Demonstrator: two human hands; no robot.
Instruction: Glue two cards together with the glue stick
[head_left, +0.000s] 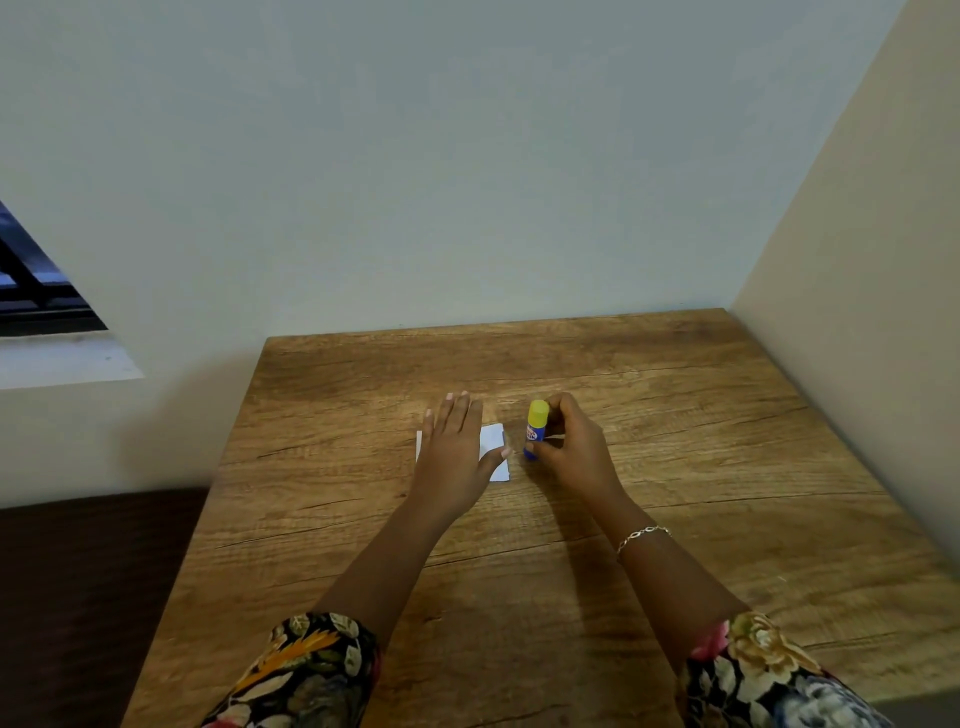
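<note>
A white card (494, 448) lies flat on the wooden table (675, 467); I cannot tell whether a second card lies under it. My left hand (454, 447) presses flat on the card with straight fingers and hides most of it. Just right of the card, a blue glue stick (536, 427) with its yellow cap on stands upright on the table. My right hand (569, 441) grips the stick from the right, fingers curled round its blue body.
The table stands in a corner, with a pale wall behind and a beige wall along its right side. A window opening (47, 291) is at the far left. Dark floor lies left of the table.
</note>
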